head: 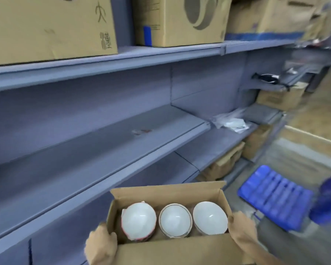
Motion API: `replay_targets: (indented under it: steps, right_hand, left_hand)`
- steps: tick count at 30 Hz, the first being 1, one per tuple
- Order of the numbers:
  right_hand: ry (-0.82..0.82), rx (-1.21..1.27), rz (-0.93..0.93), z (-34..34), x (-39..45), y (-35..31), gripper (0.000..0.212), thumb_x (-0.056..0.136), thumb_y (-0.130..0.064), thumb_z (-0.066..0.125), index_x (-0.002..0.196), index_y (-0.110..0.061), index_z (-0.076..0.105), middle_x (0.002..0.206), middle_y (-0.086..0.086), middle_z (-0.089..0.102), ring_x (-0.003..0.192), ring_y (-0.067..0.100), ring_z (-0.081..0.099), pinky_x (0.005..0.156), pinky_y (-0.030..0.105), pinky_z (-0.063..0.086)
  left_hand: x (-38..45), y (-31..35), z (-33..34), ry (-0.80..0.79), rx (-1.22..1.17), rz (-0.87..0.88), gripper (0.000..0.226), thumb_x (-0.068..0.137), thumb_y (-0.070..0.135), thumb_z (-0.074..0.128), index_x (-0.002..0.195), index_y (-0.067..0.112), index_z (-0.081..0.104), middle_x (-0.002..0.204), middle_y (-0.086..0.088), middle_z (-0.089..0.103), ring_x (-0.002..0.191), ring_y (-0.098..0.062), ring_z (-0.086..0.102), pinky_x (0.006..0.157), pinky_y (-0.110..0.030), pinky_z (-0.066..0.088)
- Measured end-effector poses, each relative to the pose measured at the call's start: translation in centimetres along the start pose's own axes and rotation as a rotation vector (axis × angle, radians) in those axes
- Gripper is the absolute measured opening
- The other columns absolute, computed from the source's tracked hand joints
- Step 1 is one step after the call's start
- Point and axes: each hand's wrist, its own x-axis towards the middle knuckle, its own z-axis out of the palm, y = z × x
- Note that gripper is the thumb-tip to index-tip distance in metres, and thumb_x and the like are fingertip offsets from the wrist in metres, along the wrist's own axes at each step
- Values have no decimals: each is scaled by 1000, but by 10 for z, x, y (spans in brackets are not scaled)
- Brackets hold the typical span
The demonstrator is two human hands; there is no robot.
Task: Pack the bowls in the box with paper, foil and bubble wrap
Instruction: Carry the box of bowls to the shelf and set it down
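Observation:
An open cardboard box [172, 251] is carried low in the head view, its flaps up. Three white bowls stand in a row inside it: the left bowl [139, 219] with a reddish rim, the middle bowl [175, 219], the right bowl [210, 218]. My left hand [100, 243] grips the box's left end, with the thumb on the wall. My right hand [241, 228] grips the right end. No paper, foil or bubble wrap shows in the box.
Blue-grey shelving [103, 142] runs along the left, its middle boards bare. Large cartons [180, 20] stand on the top shelf. Plastic sheets [230, 123] lie on a shelf further on. A blue crate [273, 196] and more cartons [224, 163] sit at floor level.

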Motion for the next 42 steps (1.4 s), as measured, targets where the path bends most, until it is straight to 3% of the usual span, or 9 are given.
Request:
replay_targets:
  steps: [3,6,8,10,13,17,28,33,42]
  right_hand:
    - [74,80,161,-41,-10,35,32,100,-22,43,120,-15,66,124,9,68,118,30,63,94,34,51]
    - [160,149,282,-81,-27,66,34,100,-28,42,127,-18,60,132,7,64,121,29,61,94,34,49]
    - [177,161,395,-105,-42,87,34,97,-24,42,125,-17,61,130,7,63,121,30,60,92,34,49]
    - [183,179,507,-124,-51,108,36,94,-19,44,124,-16,63,127,6,64,119,30,60,92,34,49]
    - [214,204,601,-150,-62,131,34,91,-19,48,119,-15,66,120,6,68,114,30,63,86,33,50]
    - [309,191,658,-185,-57,156,26,85,-13,48,101,-10,69,104,9,71,100,35,67,70,31,42]
    - [485,251,632,-265,63,209,13,85,-9,50,85,-4,62,98,19,69,95,43,64,70,37,45]
    - [483,264,592,-306,151,230,15,88,-8,49,88,-2,63,97,19,68,93,42,64,72,40,51]
    - [451,302,490,-352,318,235,25,89,-8,49,102,2,69,107,25,65,104,47,59,76,39,43]
  left_hand:
    - [-4,54,0,-71,10,137,39,94,26,54,132,17,53,128,-9,62,119,-29,60,100,-36,47]
    - [13,126,-16,-211,-90,296,17,102,26,49,94,14,56,90,-2,59,85,-20,59,84,-32,46]
    - [3,170,-17,-298,-129,369,28,103,22,54,76,19,57,77,-5,55,75,-22,54,77,-32,42]
    - [-13,207,-9,-211,-18,453,12,99,28,57,103,28,68,101,-6,68,93,-26,64,87,-35,50]
    - [-35,243,4,-152,46,532,41,92,37,53,132,31,59,129,-4,63,118,-27,61,102,-38,49]
    - [-46,312,6,-132,67,656,37,86,26,54,122,28,65,118,-7,66,109,-30,63,90,-38,51]
    - [-36,488,48,-6,-70,806,18,83,14,59,99,12,67,102,-16,67,95,-40,62,80,-42,49]
    - [-25,572,68,40,-82,774,20,84,18,63,102,11,68,105,-19,68,97,-43,63,81,-44,51]
    - [14,682,93,48,-120,673,22,86,11,60,107,7,66,112,-20,65,104,-44,60,86,-48,51]
